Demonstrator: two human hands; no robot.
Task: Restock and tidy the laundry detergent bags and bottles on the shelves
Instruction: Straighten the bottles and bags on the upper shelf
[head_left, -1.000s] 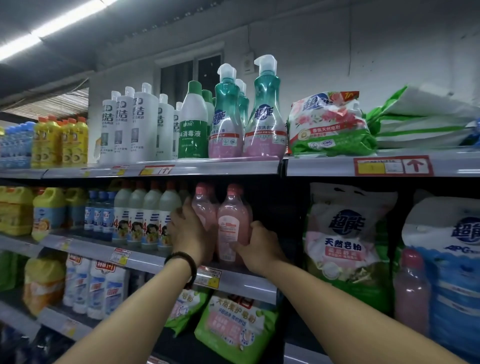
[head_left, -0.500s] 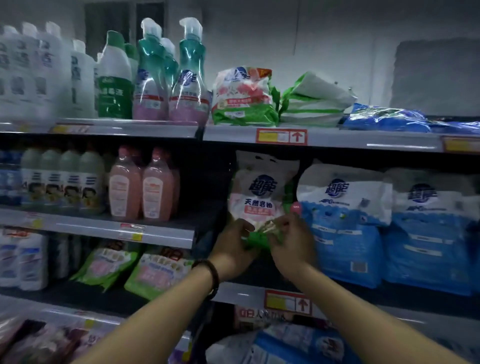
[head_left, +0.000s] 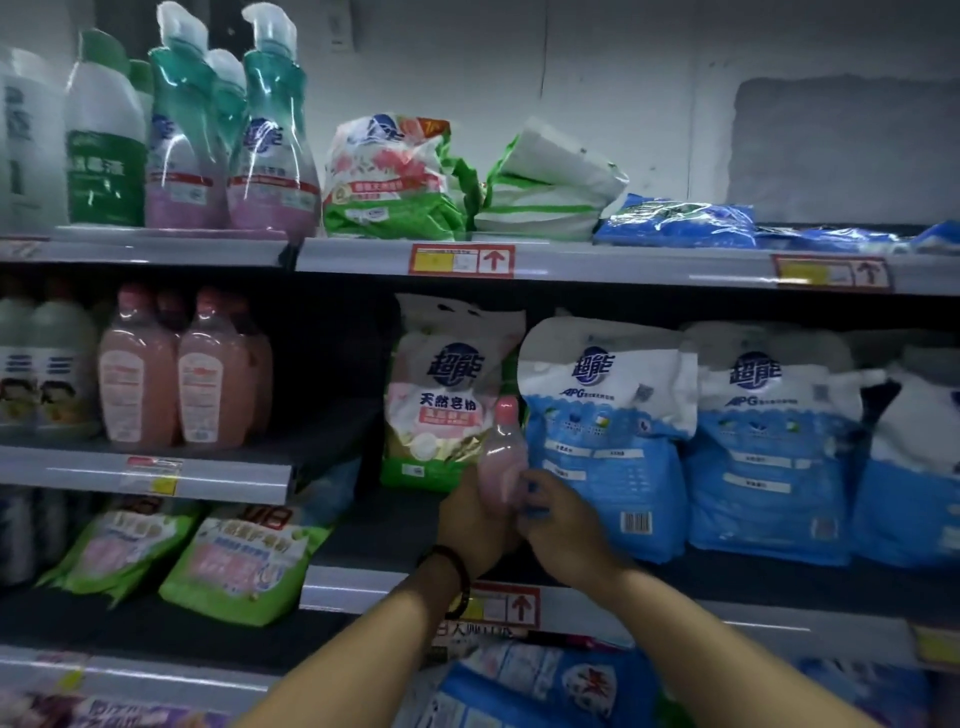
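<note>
The pink bottle (head_left: 503, 462) stands upright in both hands. The left hand (head_left: 470, 525) wraps its lower body from the left. The right hand (head_left: 563, 522) curls its fingers against the right side near the base, apparently gripping too, though blur hides the exact contact. Only the cap and upper body show above the fingers.

The bottle sits among bags, just in front of the gap between the green-and-pink bag (head_left: 441, 395) and the nearest blue bag (head_left: 608, 441), above the middle shelf (head_left: 363, 592). It looks out of place there, so the step in hand is most likely pulling a stray bottle out of the bag section.

Matching pink bottles (head_left: 182, 374) stand well to the left on the neighbouring shelf (head_left: 145, 470), with a dark space to their right. The next move probably calls for lifting the bottle clear without dragging either bag forward. It then needs carrying left and setting upright beside its own kind, label facing out.
</note>
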